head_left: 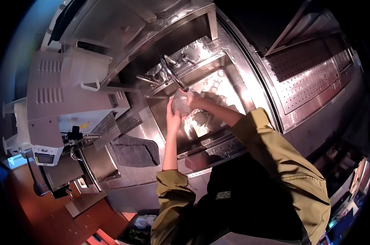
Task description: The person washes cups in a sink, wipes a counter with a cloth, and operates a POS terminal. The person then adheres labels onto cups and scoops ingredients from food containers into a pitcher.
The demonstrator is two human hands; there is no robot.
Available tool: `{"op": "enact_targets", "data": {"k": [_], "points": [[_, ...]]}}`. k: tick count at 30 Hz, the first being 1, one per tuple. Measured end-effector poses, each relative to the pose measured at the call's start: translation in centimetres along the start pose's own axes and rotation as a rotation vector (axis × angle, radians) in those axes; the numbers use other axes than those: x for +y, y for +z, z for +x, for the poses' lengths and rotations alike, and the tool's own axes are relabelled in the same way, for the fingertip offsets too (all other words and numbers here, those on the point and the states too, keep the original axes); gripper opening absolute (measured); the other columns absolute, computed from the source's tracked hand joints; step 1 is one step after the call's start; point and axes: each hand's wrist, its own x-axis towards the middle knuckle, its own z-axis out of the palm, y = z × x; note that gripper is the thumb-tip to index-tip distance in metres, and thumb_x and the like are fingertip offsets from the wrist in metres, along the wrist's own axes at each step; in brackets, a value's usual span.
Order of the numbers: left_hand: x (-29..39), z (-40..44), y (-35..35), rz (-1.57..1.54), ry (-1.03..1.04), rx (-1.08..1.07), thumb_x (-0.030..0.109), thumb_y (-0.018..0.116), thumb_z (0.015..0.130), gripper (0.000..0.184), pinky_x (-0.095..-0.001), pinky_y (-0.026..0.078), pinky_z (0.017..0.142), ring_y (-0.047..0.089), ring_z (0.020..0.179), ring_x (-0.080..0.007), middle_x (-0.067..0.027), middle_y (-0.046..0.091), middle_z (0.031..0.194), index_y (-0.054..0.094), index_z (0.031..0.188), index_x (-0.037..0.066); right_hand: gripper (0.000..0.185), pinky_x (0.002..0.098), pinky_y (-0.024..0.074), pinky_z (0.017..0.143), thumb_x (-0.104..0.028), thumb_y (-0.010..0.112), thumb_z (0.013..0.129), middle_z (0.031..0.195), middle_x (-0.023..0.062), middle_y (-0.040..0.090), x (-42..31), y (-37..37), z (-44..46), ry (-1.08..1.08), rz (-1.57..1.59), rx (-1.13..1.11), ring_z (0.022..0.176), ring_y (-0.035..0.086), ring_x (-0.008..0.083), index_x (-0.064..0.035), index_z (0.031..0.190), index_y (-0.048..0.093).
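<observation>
Beneath the spout of a metal faucet (174,75), both my hands hold a translucent cup-like container (180,103) over the steel sink (158,118). My left hand (173,115) has its fingers round the container's left and lower side. My right hand (190,100) grips it at the upper right, close to the spout. Several shiny or clear items (209,116) lie in the sink below my right forearm; their exact shapes are hard to make out.
A folded dark cloth (135,151) lies on the counter left of the sink. Farther left stands a metal machine (76,98) with a translucent pitcher (85,69) on top. A perforated metal drainboard (303,77) is at the right. The sink's front rim is near my body.
</observation>
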Motion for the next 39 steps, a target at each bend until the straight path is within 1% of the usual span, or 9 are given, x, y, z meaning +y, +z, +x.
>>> {"op": "enact_targets", "data": {"k": [5,7,9,10,14,18,25,34,39], "points": [[-2.5,-1.9,3.4,0.023,0.249,-0.220,-0.007,0.057,0.069,0.069,-0.0341,0.049,0.080,0.050,0.106,-0.0235,-0.0104,0.042,0.125,0.032,0.131,0.008,0.061,0.0327,0.0452,0.085,0.003,0.053,0.068,0.114,0.0152,0.056,-0.8,-6.5,-8.1,-0.202,0.139,-0.007,0.107,0.053,0.0297,-0.0136,0.127,0.046],[-3.7,-0.1,5.8,0.037,0.219,-0.307,-0.003,0.068,0.063,0.075,-0.0313,0.049,0.077,0.051,0.105,-0.0207,-0.0094,0.048,0.120,0.035,0.129,0.006,0.045,0.0357,0.0438,0.090,-0.011,0.052,0.081,0.120,0.0162,0.051,2.3,-8.5,-8.1,-0.221,0.505,-0.162,0.111,0.050,0.0274,-0.0091,0.126,0.044],[-5.3,3.7,6.6,0.287,0.526,-0.373,0.006,0.060,0.070,0.065,-0.0284,0.048,0.080,0.050,0.105,-0.0173,-0.0090,0.048,0.120,0.035,0.130,0.004,0.037,0.0391,0.0440,0.090,-0.029,0.042,0.092,0.119,0.0139,0.052,4.3,-9.2,-6.0,0.368,1.575,-0.343,0.110,0.051,0.0250,-0.0055,0.119,0.049],[-5.0,5.2,6.1,0.266,0.391,-0.372,0.004,0.062,0.068,0.066,-0.0300,0.049,0.079,0.052,0.103,-0.0194,-0.0106,0.050,0.117,0.036,0.129,0.004,0.031,0.0364,0.0436,0.090,-0.016,0.042,0.091,0.120,0.0134,0.051,4.2,-9.1,-4.4,0.279,1.632,-0.330,0.108,0.052,0.0253,-0.0062,0.119,0.049],[-1.3,4.3,3.2,-0.059,-0.109,-0.281,0.003,0.061,0.067,0.062,-0.0332,0.048,0.081,0.057,0.099,-0.0242,-0.0149,0.057,0.108,0.040,0.125,0.004,0.055,0.0313,0.0413,0.093,-0.007,0.063,0.068,0.121,0.0100,0.051,-1.0,-7.9,-4.0,0.013,0.261,-0.230,0.109,0.051,0.0223,-0.0055,0.121,0.047],[-6.4,2.7,2.4,0.223,0.102,-0.275,0.008,0.053,0.070,0.057,-0.0325,0.046,0.084,0.057,0.099,-0.0239,-0.0155,0.059,0.104,0.042,0.126,0.005,0.079,0.0297,0.0404,0.094,-0.010,0.076,0.051,0.121,0.0085,0.051,3.5,-3.5,-6.1,-0.058,0.447,-0.180,0.110,0.049,0.0199,-0.0055,0.123,0.044],[-0.4,3.4,6.8,0.071,-0.098,-0.089,0.024,0.053,0.088,0.049,-0.0276,0.047,0.049,0.063,0.062,-0.0183,-0.0152,0.053,0.112,0.035,0.129,0.007,0.048,0.0503,0.0529,0.068,-0.010,0.053,0.080,0.123,0.0135,0.043,2.5,-10.8,-4.7,0.577,1.298,-0.047,0.106,0.051,0.0306,-0.0148,0.125,0.036],[-3.2,-1.9,-1.3,-0.061,-0.107,0.156,0.024,0.044,0.092,0.029,-0.0260,0.047,0.065,0.062,0.082,-0.0171,-0.0052,0.057,0.104,0.045,0.117,0.009,0.046,0.0391,0.0557,0.071,0.003,0.044,0.077,0.118,0.0158,0.050,-4.8,-7.1,-1.8,0.355,0.980,-0.456,0.088,0.061,0.0272,-0.0066,0.122,0.045],[-5.6,-4.0,-2.8,-0.095,-0.116,0.195,0.023,0.044,0.091,0.027,-0.0267,0.046,0.069,0.061,0.082,-0.0155,-0.0052,0.057,0.103,0.048,0.113,0.007,0.069,0.0288,0.0552,0.045,0.013,0.038,0.065,0.133,0.0198,0.034,-2.1,-11.6,-5.9,0.307,0.792,-0.459,0.072,0.064,0.0270,-0.0052,0.132,0.031]]}}
